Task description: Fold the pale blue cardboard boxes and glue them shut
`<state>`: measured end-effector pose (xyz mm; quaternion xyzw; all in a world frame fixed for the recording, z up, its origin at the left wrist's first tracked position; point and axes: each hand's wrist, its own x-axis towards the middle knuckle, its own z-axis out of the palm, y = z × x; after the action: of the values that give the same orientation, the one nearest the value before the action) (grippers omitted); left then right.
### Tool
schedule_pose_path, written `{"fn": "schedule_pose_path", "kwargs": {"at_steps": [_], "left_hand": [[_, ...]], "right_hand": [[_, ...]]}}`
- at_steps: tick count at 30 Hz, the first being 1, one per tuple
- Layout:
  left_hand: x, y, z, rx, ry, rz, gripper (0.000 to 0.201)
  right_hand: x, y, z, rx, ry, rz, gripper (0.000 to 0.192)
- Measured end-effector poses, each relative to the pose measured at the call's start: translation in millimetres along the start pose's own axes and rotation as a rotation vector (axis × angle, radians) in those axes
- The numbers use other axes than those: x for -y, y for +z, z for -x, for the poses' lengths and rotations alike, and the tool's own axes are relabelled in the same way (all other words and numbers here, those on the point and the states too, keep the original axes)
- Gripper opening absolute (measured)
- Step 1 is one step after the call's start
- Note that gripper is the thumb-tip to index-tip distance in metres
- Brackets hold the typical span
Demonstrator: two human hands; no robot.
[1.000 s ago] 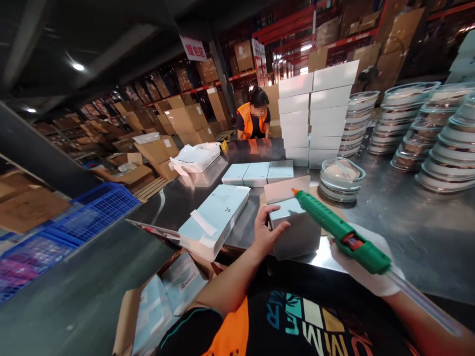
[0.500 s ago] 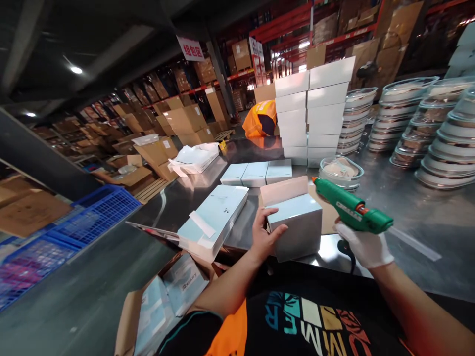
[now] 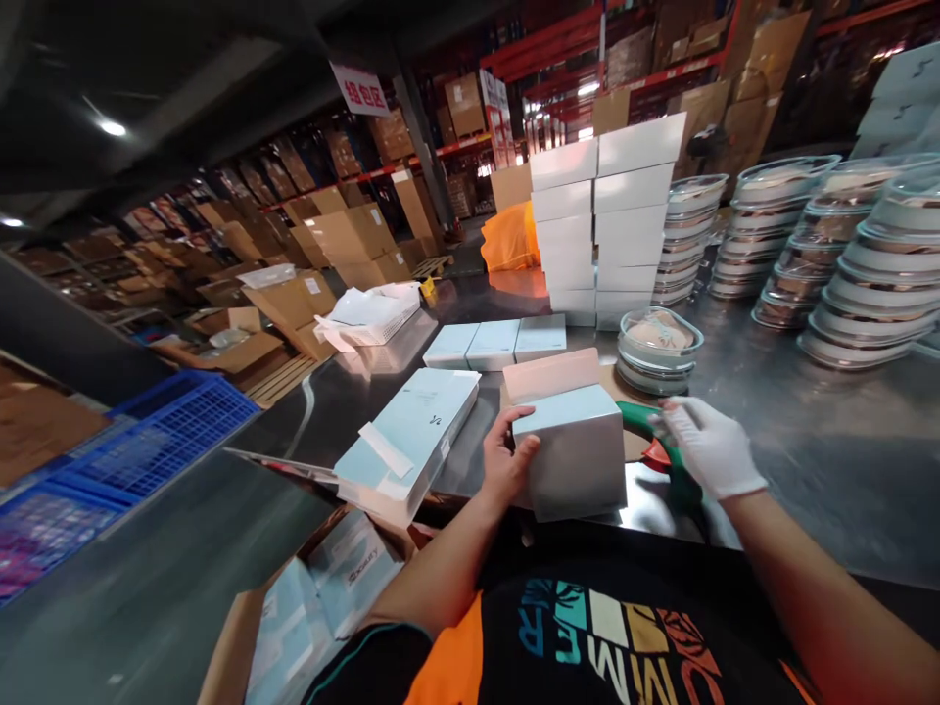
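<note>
Gripping the left wall of the pale grey rectangular cardboard box (image 3: 573,455), the bare left hand (image 3: 505,458) has thumb over the top edge and fingers curled onto the side, closed on it. That box stands upright on the shiny steel table (image 3: 808,431), close to the near edge, its beige flap (image 3: 550,372) raised behind. Right of the box, the white-gloved right hand (image 3: 709,448) lies on the green hot-glue gun (image 3: 661,446), fingers loosely spread over the gun body. Cannot tell if it grasps or only touches. The gun lies low on the table, nozzle end hidden behind the box.

Room: bare steel right of the box beyond the gloved hand; just left, a stack of flat light-blue cartons (image 3: 411,436) overhangs the near table edge. Below that edge, an open brown carton (image 3: 315,597) holds more blue packs.

Counts: three flat light-blue boxes (image 3: 493,343) in a row behind the grey box. One short stack of clear lidded round containers (image 3: 659,350) behind-right of it. Two columns of white boxes (image 3: 606,220) further back, about six high each. Several more stacks of round containers (image 3: 844,255) far right, number unclear. One white mesh basket (image 3: 371,318) behind-left, one blue plastic crate (image 3: 139,446) far left off the table.
</note>
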<state>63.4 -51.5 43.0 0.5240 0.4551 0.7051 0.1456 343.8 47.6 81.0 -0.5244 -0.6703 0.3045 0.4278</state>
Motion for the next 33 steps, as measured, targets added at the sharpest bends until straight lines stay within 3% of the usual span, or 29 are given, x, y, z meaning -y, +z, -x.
{"fn": "schedule_pose_path", "kwargs": {"at_steps": [3, 6, 9, 12, 16, 19, 23, 25, 27, 29, 31, 33], "left_hand": [[4, 0.3, 1, 0.093, 0.022, 0.003, 0.066], [9, -0.8, 1, 0.123, 0.026, -0.007, 0.066], [14, 0.4, -2, 0.057, 0.067, 0.05, 0.061], [14, 0.9, -8, -0.013, 0.12, 0.182, 0.059], [2, -7.2, -17, 0.187, 0.147, 0.047, 0.053], [-8, -13.3, -20, 0.303, 0.193, -0.026, 0.051], [-6, -12.5, -20, 0.309, 0.234, -0.013, 0.041], [4, -9.9, -13, 0.272, 0.173, 0.011, 0.056], [17, -8.3, -1, 0.238, 0.037, 0.05, 0.097], [28, -9.8, 15, 0.309, -0.164, 0.032, 0.126], [32, -15.7, 29, 0.427, -0.364, -0.029, 0.126], [28, -26.0, 32, 0.449, -0.452, -0.031, 0.112]], "right_hand": [[38, 40, 2, 0.174, -0.133, -0.305, 0.063], [54, 59, -3, 0.352, -0.175, -0.443, 0.056], [43, 51, -7, 0.424, -0.241, -0.377, 0.055], [25, 37, -5, 0.416, -0.447, -0.301, 0.053], [16, 35, 8, 0.423, -0.658, -0.262, 0.022], [18, 38, 15, 0.409, -0.74, -0.247, 0.027], [19, 36, 17, 0.397, -0.761, -0.221, 0.031], [15, 36, 18, 0.362, -0.76, -0.224, 0.036], [8, 37, 21, 0.281, -0.739, -0.203, 0.048], [0, 40, 23, 0.157, -0.665, -0.15, 0.06], [-8, 42, 22, 0.034, -0.57, -0.095, 0.068], [-14, 40, 16, -0.034, -0.526, -0.036, 0.074]]}}
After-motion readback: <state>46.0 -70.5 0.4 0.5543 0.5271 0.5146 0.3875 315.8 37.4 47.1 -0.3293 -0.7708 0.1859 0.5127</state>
